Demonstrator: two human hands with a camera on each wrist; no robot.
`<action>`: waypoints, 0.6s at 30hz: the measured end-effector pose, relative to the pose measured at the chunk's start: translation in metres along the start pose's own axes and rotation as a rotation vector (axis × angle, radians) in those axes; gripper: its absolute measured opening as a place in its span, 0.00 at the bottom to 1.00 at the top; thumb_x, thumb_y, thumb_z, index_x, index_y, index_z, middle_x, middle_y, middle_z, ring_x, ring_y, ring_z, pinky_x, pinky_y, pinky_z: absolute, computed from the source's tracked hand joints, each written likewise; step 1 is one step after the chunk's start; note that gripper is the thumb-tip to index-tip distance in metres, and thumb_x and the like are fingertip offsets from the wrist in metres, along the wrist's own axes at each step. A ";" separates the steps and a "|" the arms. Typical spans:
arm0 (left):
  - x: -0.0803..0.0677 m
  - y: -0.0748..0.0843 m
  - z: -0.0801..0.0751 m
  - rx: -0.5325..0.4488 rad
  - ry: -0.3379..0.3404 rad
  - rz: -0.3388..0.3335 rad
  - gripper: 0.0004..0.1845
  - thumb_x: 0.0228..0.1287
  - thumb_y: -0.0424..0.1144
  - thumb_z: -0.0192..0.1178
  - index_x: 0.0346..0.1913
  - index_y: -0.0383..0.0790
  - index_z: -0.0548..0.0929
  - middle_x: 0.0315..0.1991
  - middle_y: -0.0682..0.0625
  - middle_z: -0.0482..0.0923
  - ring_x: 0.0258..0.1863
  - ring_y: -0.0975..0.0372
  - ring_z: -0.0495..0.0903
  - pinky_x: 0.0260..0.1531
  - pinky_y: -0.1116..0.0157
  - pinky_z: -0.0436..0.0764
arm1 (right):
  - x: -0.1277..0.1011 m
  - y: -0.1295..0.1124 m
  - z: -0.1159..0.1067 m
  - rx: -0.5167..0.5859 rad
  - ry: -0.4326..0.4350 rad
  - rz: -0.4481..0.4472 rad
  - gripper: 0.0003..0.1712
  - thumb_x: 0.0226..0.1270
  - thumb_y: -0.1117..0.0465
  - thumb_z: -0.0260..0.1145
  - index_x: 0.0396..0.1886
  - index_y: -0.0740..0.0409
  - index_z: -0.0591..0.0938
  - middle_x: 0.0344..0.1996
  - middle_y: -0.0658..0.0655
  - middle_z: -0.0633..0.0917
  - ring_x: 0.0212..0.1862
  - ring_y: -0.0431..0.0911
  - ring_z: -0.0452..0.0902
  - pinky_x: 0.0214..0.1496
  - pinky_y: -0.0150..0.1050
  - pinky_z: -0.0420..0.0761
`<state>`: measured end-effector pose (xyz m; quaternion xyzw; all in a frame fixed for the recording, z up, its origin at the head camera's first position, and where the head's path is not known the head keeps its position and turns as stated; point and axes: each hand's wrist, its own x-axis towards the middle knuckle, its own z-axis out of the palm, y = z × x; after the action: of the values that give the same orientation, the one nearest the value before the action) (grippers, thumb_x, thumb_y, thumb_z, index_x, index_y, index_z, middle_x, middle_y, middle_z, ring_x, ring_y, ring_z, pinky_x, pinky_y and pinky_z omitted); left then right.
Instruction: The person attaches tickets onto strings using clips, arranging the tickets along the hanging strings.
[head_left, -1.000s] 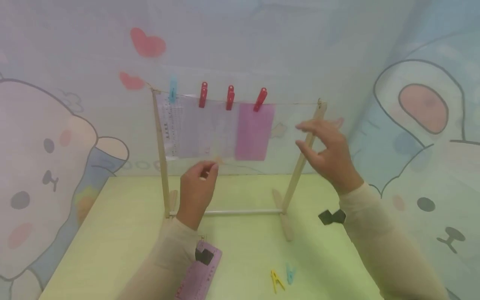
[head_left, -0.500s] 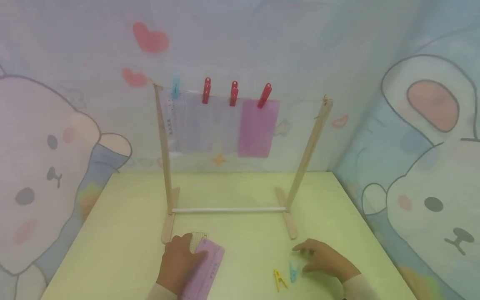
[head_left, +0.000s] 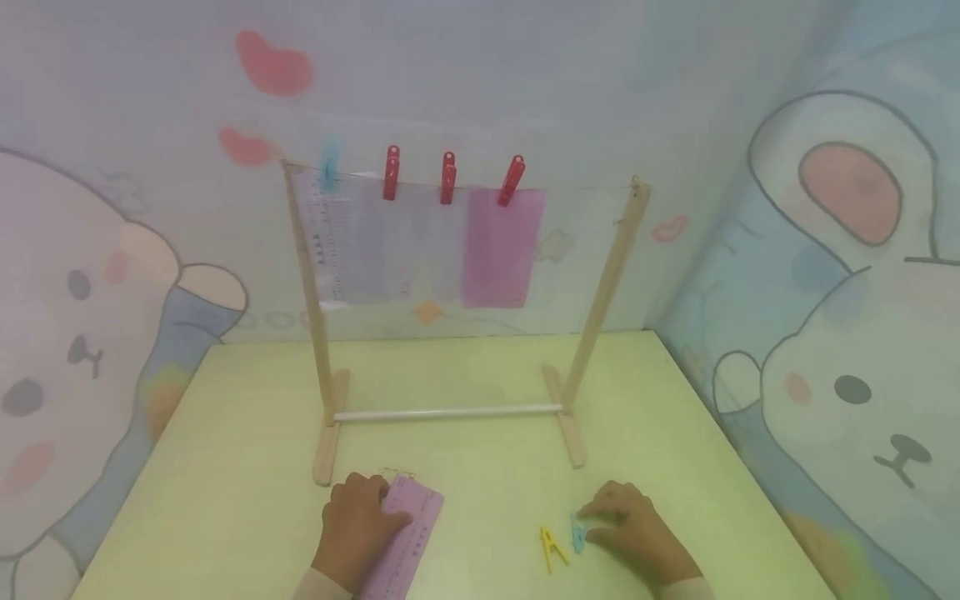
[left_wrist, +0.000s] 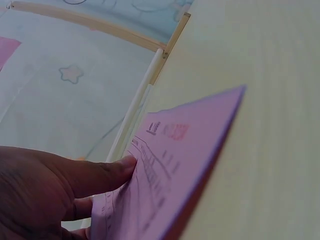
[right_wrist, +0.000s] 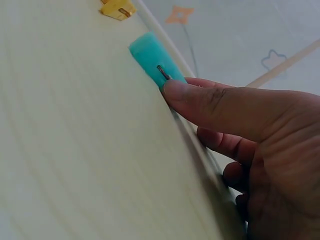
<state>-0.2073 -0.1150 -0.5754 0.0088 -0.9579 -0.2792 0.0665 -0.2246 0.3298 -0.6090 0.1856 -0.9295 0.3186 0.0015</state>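
Both hands have come down from beside the hanging line, where they were a second ago, and the right hand [head_left: 633,533], free of the blue clothespin [head_left: 577,533] half a second ago, now pinches it between thumb and fingers at the near right of the surface [head_left: 240,450]. Just left of that clothespin lies a yellow clothespin [head_left: 551,547], its two legs apart. Near the middle left, the left hand [head_left: 356,529] grips the left edge of a purple printed sheet [head_left: 408,533], thumb on top and the other fingers at the edge; in the left wrist view the sheet slants, with a dark reddish underside showing along one side. Farther back stands a wooden rack [head_left: 607,300] with a white rod [head_left: 450,412] joining its feet and a thin line [head_left: 585,187] strung across the top. From the line hang pale translucent sheeting [head_left: 360,242] on the left and a plain purple sheet [head_left: 502,247] right of it. A light blue clip [head_left: 329,167] sits at the left end, followed by three red clips [head_left: 448,178], the rightmost on the plain purple sheet. Behind is a cartoon-printed backdrop [head_left: 525,67].
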 end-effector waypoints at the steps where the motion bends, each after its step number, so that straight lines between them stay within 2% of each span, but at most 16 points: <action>1: 0.001 0.000 0.001 0.001 -0.006 0.001 0.23 0.42 0.54 0.75 0.36 0.42 0.83 0.30 0.52 0.69 0.31 0.56 0.65 0.29 0.60 0.64 | 0.001 0.000 0.000 0.005 0.009 -0.013 0.14 0.51 0.41 0.74 0.39 0.21 0.84 0.37 0.31 0.79 0.44 0.37 0.69 0.48 0.36 0.72; 4: 0.003 -0.002 0.003 0.002 -0.006 0.004 0.16 0.49 0.51 0.73 0.35 0.43 0.85 0.29 0.53 0.72 0.31 0.57 0.68 0.30 0.58 0.66 | 0.001 0.000 -0.001 0.020 0.023 -0.038 0.11 0.51 0.42 0.74 0.36 0.21 0.85 0.36 0.31 0.79 0.43 0.36 0.69 0.47 0.36 0.70; 9: 0.004 -0.007 0.003 -0.097 0.071 -0.023 0.06 0.62 0.42 0.66 0.37 0.43 0.85 0.33 0.52 0.82 0.33 0.61 0.78 0.37 0.56 0.78 | 0.001 0.002 0.001 0.073 0.051 -0.032 0.05 0.53 0.44 0.74 0.30 0.25 0.86 0.34 0.34 0.81 0.41 0.37 0.70 0.46 0.36 0.69; 12: 0.004 -0.005 -0.001 -0.185 0.109 -0.047 0.04 0.67 0.40 0.62 0.37 0.44 0.84 0.33 0.52 0.83 0.29 0.63 0.79 0.32 0.61 0.81 | 0.002 0.001 0.001 0.104 0.072 0.035 0.06 0.52 0.44 0.75 0.29 0.27 0.84 0.33 0.34 0.81 0.41 0.38 0.72 0.48 0.37 0.71; 14: 0.004 -0.002 -0.005 -0.234 0.117 -0.057 0.05 0.69 0.40 0.59 0.38 0.44 0.84 0.31 0.53 0.82 0.26 0.64 0.77 0.28 0.64 0.79 | 0.003 0.000 0.001 0.119 0.083 0.093 0.10 0.50 0.43 0.76 0.30 0.27 0.82 0.36 0.35 0.81 0.45 0.37 0.74 0.53 0.39 0.73; 18: 0.004 0.000 -0.009 -0.268 0.123 -0.055 0.07 0.71 0.41 0.57 0.43 0.44 0.84 0.27 0.54 0.79 0.22 0.65 0.74 0.22 0.68 0.76 | 0.004 0.000 0.001 0.146 0.087 0.183 0.18 0.46 0.42 0.78 0.35 0.29 0.79 0.40 0.36 0.80 0.54 0.38 0.73 0.62 0.48 0.71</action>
<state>-0.2102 -0.1197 -0.5674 0.0432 -0.9057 -0.4050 0.1178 -0.2279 0.3276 -0.6090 0.0855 -0.9160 0.3920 -0.0009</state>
